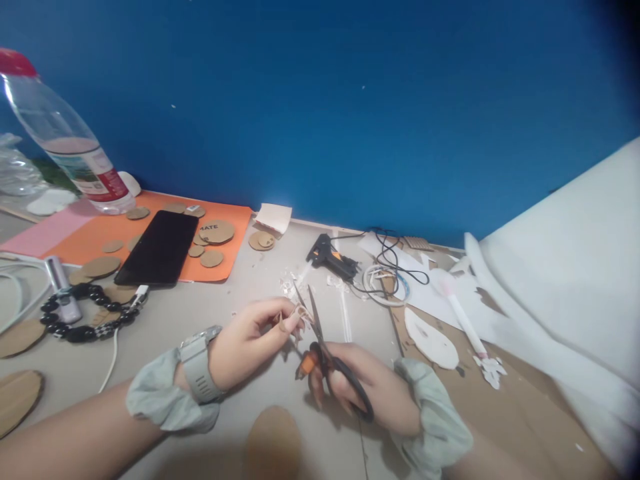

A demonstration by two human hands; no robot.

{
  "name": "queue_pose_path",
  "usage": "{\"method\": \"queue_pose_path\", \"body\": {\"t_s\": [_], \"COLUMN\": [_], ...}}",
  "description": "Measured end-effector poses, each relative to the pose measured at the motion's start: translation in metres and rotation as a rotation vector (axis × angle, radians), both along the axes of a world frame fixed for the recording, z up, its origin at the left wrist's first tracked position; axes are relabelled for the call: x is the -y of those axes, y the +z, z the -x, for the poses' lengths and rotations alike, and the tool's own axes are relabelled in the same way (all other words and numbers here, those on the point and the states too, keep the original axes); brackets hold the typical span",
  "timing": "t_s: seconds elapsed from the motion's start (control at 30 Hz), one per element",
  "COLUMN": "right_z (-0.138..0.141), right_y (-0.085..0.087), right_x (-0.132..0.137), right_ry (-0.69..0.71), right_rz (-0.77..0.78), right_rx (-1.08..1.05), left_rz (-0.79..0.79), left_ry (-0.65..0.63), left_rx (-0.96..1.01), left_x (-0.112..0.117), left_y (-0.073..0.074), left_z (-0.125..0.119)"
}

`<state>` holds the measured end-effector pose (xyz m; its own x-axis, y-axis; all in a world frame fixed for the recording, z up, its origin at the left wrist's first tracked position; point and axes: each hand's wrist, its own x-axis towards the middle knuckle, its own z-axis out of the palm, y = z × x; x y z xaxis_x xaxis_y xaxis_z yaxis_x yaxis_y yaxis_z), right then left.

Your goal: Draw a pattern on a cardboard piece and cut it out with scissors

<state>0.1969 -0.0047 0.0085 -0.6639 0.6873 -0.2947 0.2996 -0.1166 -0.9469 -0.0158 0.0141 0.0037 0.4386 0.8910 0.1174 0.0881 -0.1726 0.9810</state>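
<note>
My right hand (373, 390) grips black-and-orange scissors (325, 350), whose blades are open and point away from me. My left hand (255, 337) pinches a small pale paper scrap (299, 313) right at the blades. A grey watch (197, 363) sits on my left wrist, and both wrists wear pale green scrunchies. Tiny paper clippings (290, 283) lie on the table just beyond the blades.
A black phone (160, 247) lies on orange paper (227, 257) with several cardboard discs (216, 231). A plastic bottle (70, 143) stands at the left. A black bead bracelet (80, 317), a glue gun (331, 257), a white oval cutout (430, 340), a pen (463, 317) and large white sheets (565, 280) surround my hands.
</note>
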Motion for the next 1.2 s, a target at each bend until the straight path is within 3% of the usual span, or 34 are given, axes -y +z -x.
{"method": "queue_pose_path", "body": {"t_s": [1.2], "right_z": [0.0009], "right_y": [0.003], "right_x": [-0.0001], "right_ry": [0.012], "right_rz": [-0.042], "right_rx": [0.042], "left_rz": [0.052], "left_ry": [-0.008], "left_rx": [0.075], "left_x": [0.0014], "left_y": [-0.0017], "left_z": [-0.0016]}}
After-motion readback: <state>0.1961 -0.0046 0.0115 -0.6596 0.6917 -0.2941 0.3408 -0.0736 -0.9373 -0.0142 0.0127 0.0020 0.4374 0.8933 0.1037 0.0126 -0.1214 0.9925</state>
